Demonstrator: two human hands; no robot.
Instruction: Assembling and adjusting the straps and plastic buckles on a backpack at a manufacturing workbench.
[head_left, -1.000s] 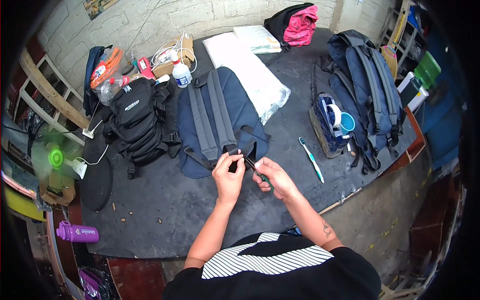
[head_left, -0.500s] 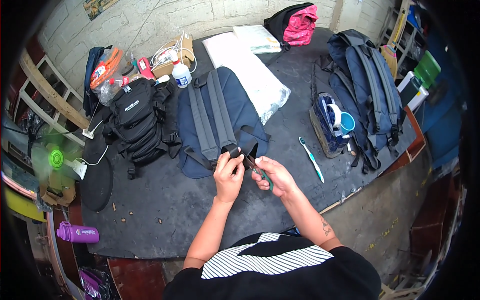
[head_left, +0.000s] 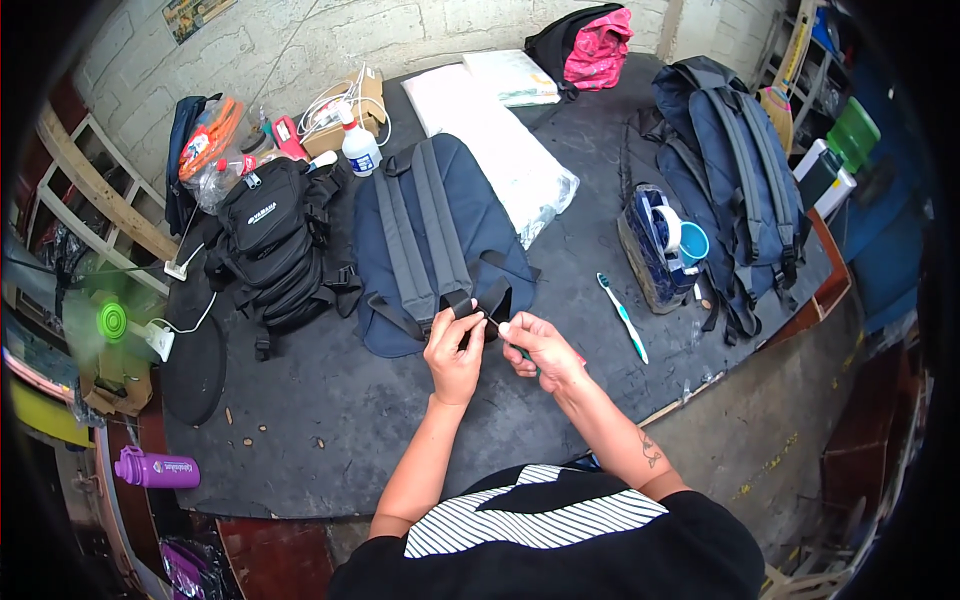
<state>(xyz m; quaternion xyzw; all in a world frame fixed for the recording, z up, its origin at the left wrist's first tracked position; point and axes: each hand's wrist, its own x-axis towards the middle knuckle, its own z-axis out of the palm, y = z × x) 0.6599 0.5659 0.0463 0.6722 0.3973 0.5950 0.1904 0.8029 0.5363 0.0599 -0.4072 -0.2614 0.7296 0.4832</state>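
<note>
A rough whitewashed block wall (head_left: pixel 420 30) backs a wide dark desk (head_left: pixel 330 430) that fills most of the view, with a bare concrete floor (head_left: pixel 770 440) to its right. On the far right of the desk lies a large blue-grey backpack (head_left: pixel 740 170); at its centre a navy backpack (head_left: pixel 430 240) lies with its straps up, and to the left of that sits a black backpack (head_left: pixel 275 240). A white plastic-wrapped bundle (head_left: pixel 500 150) lies just beyond the navy backpack, and a pink and black bag (head_left: pixel 590 45) rests at the far edge. A small open blue pouch (head_left: pixel 655 245) stands near the big backpack, with a toothbrush (head_left: pixel 623 317) beside it. A white bottle (head_left: pixel 360 150) stands by the wall, and a purple bottle (head_left: pixel 157 468) lies off the desk's left corner.

At the navy backpack's near edge, the left hand (head_left: pixel 455 350) pinches the black strap buckle (head_left: pixel 462 303), fingers closed around it. The right hand (head_left: pixel 540 348) is just beside it, its fingers pinched shut on the thin strap end (head_left: pixel 492 322) coming out of the buckle. Both hands hover just above the desk, near the person's striped shirt (head_left: pixel 530 520).
</note>
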